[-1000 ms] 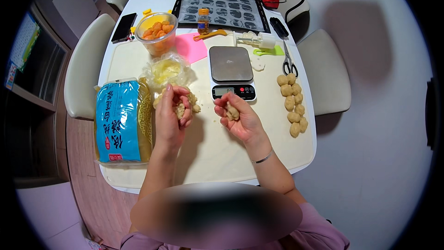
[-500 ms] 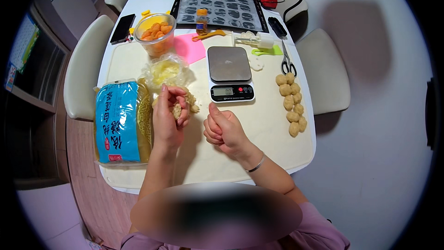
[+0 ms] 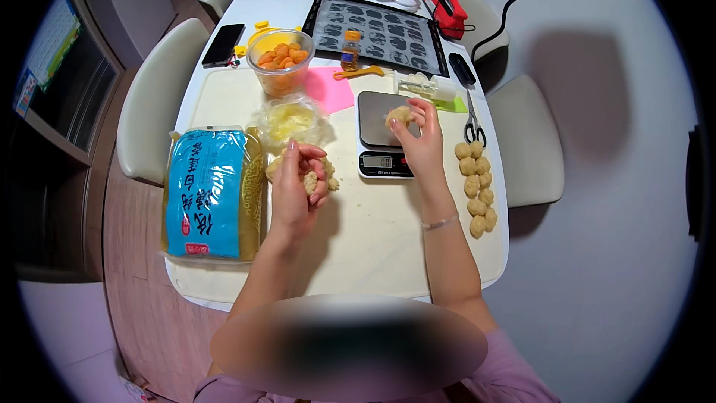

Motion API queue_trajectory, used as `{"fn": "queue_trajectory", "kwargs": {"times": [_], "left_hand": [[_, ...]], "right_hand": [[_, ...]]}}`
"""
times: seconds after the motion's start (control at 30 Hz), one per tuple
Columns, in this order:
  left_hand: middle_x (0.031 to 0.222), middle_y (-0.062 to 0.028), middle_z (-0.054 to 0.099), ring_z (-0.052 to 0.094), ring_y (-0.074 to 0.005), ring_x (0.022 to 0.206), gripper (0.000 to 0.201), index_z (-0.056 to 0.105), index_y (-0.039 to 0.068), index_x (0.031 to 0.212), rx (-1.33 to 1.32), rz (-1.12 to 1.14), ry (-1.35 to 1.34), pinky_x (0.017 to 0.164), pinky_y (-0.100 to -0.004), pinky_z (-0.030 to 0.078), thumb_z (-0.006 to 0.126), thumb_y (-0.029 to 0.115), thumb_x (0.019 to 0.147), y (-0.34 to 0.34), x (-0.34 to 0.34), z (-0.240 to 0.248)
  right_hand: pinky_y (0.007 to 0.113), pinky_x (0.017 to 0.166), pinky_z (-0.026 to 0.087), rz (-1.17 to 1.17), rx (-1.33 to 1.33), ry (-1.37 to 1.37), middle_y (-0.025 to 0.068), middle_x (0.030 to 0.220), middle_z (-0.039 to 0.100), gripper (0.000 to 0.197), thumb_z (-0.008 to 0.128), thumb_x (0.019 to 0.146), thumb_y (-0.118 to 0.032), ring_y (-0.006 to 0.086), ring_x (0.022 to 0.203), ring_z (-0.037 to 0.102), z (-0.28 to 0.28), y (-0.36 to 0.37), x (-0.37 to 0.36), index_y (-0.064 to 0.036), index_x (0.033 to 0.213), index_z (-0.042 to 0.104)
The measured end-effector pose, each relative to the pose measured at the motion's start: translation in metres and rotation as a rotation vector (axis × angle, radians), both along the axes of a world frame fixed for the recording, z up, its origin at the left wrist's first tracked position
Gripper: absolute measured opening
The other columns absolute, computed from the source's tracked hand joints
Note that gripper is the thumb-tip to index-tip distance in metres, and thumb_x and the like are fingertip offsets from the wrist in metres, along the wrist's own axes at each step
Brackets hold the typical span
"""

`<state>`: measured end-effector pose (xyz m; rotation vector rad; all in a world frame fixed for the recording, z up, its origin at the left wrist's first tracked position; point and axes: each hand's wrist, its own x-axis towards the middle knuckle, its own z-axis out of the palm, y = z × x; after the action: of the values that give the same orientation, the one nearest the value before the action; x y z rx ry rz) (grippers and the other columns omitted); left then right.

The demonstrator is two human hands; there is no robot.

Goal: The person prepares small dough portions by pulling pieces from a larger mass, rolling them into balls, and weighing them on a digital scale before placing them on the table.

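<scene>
The dough piece sat pinched between the fingertips of the right hand, held just above the grey platform of the kitchen scale, which stood near the middle of the white table. Whether the piece touched the platform could not be told. The left hand was curled shut around a larger lump of dough, with more of that dough showing behind the fingers. Just to the left of that hand a blue flour bag lay flat along the table's left edge. Behind the left hand was a crumpled clear plastic bag with something pale yellow in it, and farther back a clear tub of orange balls. A pink sheet lay between the tub and the scale. Along the right edge a double row of rolled dough balls ran from beside the scale toward the near corner, well clear of both hands. Scissors lay at the right edge behind the balls. A dark baking mat covered the far end of the table, with a small bottle standing at its near rim and a black phone by the far left edge
</scene>
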<state>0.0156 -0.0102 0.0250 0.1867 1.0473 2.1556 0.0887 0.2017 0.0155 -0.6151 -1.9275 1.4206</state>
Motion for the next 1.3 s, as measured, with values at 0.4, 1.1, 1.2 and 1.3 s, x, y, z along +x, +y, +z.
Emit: {"fn": "queue_trajectory", "kwargs": {"times": [0.4,1.1,1.2,1.3], "left_hand": [[0.072,-0.0041,0.045,0.032,-0.0077,0.045,0.040,0.055,0.003,0.101,0.493,-0.124,-0.533,0.033,-0.0187,0.021,0.040,0.040,0.096,-0.003,-0.007,0.003],[0.120,-0.0163,0.056,0.053,-0.0233,0.112,0.039,0.052,0.006,0.110,0.736,-0.016,-0.517,0.097,-0.0362,0.042,0.054,0.039,0.090,-0.008,-0.019,-0.020],[0.125,-0.0175,0.052,0.050,-0.0248,0.116,0.042,0.049,0.006,0.114,0.702,0.017,-0.490,0.101,-0.0366,0.039,0.052,0.041,0.090,-0.007,-0.016,-0.019],[0.128,-0.0188,0.049,0.046,-0.0263,0.121,0.046,0.047,0.005,0.117,0.640,0.085,-0.449,0.104,-0.0373,0.036,0.051,0.042,0.090,-0.008,-0.012,-0.010]], "right_hand": [[0.041,0.089,0.040,-0.149,0.501,-0.057,0.0117,0.103,0.060,0.015,0.064,0.080,-0.018,0.0321,0.102,0.054,0.021,-0.013,-0.007,-0.0054,0.089,0.064],[0.034,0.061,0.051,0.491,0.825,-0.050,0.0183,0.093,0.050,0.041,0.062,0.077,-0.016,0.0311,0.073,0.060,0.056,-0.138,-0.013,0.0019,0.112,0.050],[0.035,0.061,0.051,0.435,0.791,-0.040,0.0179,0.093,0.051,0.040,0.064,0.077,-0.018,0.0320,0.073,0.060,0.050,-0.135,-0.015,0.0005,0.109,0.050],[0.037,0.063,0.051,0.485,0.673,-0.040,0.0159,0.091,0.052,0.038,0.066,0.075,-0.019,0.0316,0.074,0.060,0.055,-0.125,-0.018,-0.0013,0.105,0.052]]}}
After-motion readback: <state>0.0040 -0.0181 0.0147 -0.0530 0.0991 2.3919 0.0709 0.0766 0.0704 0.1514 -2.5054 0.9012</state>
